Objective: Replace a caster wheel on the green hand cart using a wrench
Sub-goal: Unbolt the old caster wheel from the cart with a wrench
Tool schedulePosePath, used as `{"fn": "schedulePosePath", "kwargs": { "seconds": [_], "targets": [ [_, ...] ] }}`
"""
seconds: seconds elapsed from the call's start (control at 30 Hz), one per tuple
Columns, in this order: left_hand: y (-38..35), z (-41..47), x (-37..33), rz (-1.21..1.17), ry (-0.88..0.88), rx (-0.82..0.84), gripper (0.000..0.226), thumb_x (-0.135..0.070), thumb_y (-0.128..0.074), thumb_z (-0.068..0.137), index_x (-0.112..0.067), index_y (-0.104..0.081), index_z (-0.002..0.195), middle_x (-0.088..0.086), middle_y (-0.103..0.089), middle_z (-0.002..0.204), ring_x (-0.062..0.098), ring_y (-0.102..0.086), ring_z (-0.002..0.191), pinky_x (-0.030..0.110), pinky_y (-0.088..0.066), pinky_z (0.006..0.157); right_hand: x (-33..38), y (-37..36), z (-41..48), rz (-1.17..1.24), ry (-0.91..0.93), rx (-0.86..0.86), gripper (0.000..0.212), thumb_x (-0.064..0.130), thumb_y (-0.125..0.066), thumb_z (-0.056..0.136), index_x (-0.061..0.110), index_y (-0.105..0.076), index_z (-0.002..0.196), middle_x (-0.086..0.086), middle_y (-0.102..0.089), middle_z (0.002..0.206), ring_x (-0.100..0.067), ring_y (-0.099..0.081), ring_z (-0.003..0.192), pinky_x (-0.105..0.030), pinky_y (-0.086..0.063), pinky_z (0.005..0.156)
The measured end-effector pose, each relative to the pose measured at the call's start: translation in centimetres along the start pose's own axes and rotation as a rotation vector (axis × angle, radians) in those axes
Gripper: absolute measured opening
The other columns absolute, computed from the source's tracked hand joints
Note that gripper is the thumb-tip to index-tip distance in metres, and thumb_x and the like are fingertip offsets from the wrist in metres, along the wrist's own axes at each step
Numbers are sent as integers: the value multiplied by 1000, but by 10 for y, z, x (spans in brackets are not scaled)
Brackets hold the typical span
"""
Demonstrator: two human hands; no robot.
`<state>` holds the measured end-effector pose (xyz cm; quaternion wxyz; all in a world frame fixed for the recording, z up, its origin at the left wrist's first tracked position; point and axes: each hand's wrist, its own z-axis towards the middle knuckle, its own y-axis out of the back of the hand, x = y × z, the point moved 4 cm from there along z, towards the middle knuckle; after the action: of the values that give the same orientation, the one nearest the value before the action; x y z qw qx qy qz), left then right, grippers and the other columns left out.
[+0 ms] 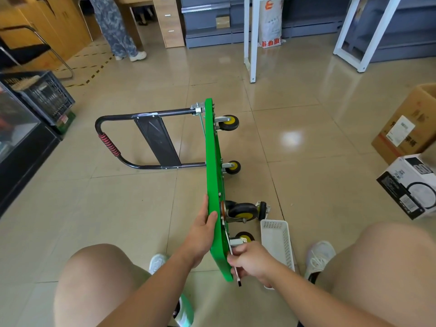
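The black handle (108, 143) lay flat on the floor (118, 220), reaching toward nine o'clock from the green hand cart (213, 161), which stood tipped on its long edge with its wheels facing three o'clock. The left hand (200, 232) steadied it, its grip curled over the deck's upper edge. The deck looked rigid but likely tippy, so that edge seemed the sound hold. At five o'clock from that hand, the wrench (238, 278) lay along the underside, the right hand (250, 260) with its grip closed round the shaft. Thin, hard and probably slick, it wanted holding near its free end. The caster wheel (244, 237) just above would likely swivel. A white basket (278, 241) sat at three o'clock.
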<state>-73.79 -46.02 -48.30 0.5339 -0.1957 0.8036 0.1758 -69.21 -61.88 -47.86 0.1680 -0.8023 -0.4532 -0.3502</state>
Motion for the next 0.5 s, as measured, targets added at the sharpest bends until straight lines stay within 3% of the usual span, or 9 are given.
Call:
{"fn": "schedulePosePath", "kwargs": {
  "seconds": [0.1,0.23,0.37,0.5],
  "targets": [
    [0,0,-1,2,-3,3,59,-33,-39,113,-60,-13,159,-8,-45,160,22,-57,134,49,-48,114,0,5,-6,13,13,27,15,12,-68,95,6,-77,106,-19,-75,98,-27,-71,76,-35,-61,76],
    [0,2,0,-2,-18,5,59,-33,-39,113,-61,-15,158,-11,-45,160,19,-55,136,48,-47,115,5,13,-18,111,2,71,14,8,-70,92,-5,-72,88,-14,-64,73,-27,-65,65,-41,-57,72],
    [1,3,4,-7,-14,1,59,-35,-40,112,-61,-14,158,-13,-44,161,19,-55,138,48,-46,116,22,15,-26,208,15,147,15,8,-68,95,-6,-64,92,-12,-61,71,-24,-62,61,-37,-55,64],
    [2,4,5,-21,-17,5,60,-33,-41,112,-60,-14,159,-14,-42,163,18,-53,140,48,-44,118,38,11,-30,257,6,184,19,12,-65,98,-1,-64,83,-9,-60,68,-19,-61,56,-30,-56,58]
  ]
}}
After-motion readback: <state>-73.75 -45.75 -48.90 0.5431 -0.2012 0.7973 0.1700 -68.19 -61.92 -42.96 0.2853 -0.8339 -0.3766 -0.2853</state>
